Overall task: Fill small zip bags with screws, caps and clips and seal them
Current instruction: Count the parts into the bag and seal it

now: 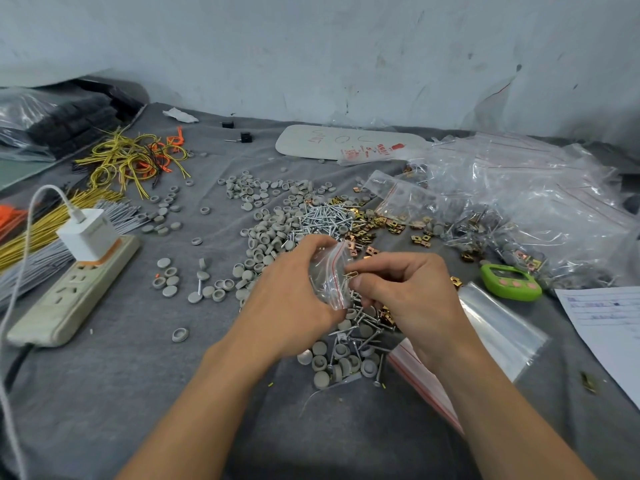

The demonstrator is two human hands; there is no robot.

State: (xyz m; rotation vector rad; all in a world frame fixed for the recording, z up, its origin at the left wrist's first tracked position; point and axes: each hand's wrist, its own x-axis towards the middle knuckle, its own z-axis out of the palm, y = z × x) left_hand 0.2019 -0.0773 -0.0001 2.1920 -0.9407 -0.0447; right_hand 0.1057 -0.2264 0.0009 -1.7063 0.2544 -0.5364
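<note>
The small zip bag (329, 277), clear with a red seal line, is held up just above the middle of the bench (138, 375), between the two hands. The left hand (291, 299) grips it from the left side, its fingers (311, 244) curled over the top and the thumb below, so the plastic is bunched in the grasp. The right hand (398, 289) meets the bag at its mouth. Its thumb and forefinger are pinched narrowly on a small piece (350, 273) at the red strip. The piece is too small to tell whether it is a screw or a clip.

Directly under the hands lies a loose mix (343, 362) of grey caps and screws on the grey cloth. Beyond the hands there are three touching heaps: grey caps (266, 209) on the left, silver screws (322, 216) in the middle, brass-coloured clips (375, 223) on the right. More caps are scattered singly to the left.

A stack of empty bags (491, 334) lies flat just right of the right forearm. Farther right, a large heap of filled bags (519, 202) reaches toward the wall. At that heap's near edge sits a green timer (510, 282), beside a sheet of paper (606, 323).

At the left edge, a power strip (72, 292) carries a white charger (88, 233) with its cable. Behind it lie bundles of yellow wires (131, 161).
</note>
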